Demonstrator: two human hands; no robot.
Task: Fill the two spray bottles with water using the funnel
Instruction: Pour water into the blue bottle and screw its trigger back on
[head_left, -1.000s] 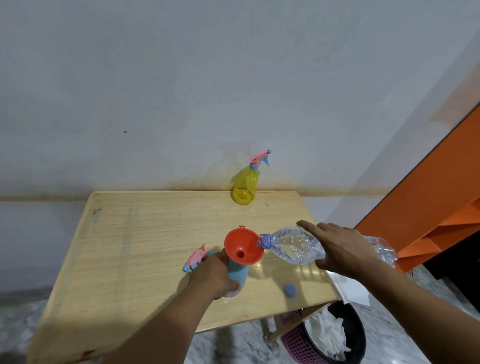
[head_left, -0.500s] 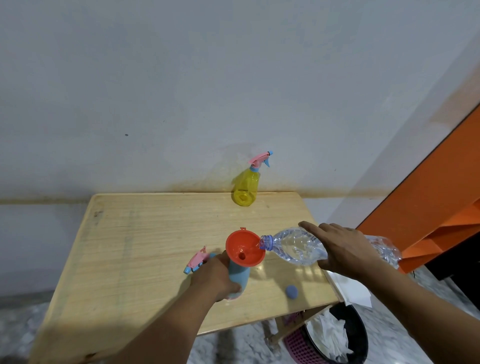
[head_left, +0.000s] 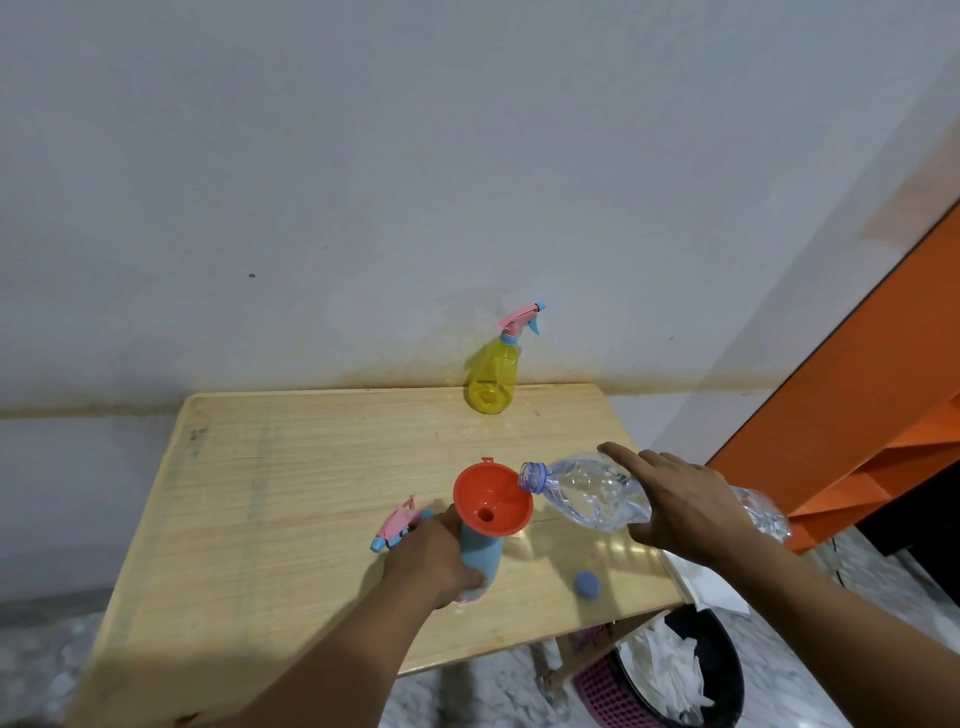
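My right hand (head_left: 685, 506) grips the tilted water bottle (head_left: 592, 493) at the funnel (head_left: 492, 501); left hand (head_left: 434, 558) clasps the blue spray bottle (head_left: 480, 558). Faster pouring risks overflow.

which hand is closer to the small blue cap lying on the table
Left. The left hand grips the blue spray bottle just left of the round blue bottle cap; the right hand holds the clear plastic water bottle above it.

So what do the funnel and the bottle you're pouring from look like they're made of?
Funnel: opaque orange plastic by the look, smooth with a slight sheen and a moulded tab on its rim. Water bottle: thin clear plastic, likely PET; its ribbed, crinkled wall glints.
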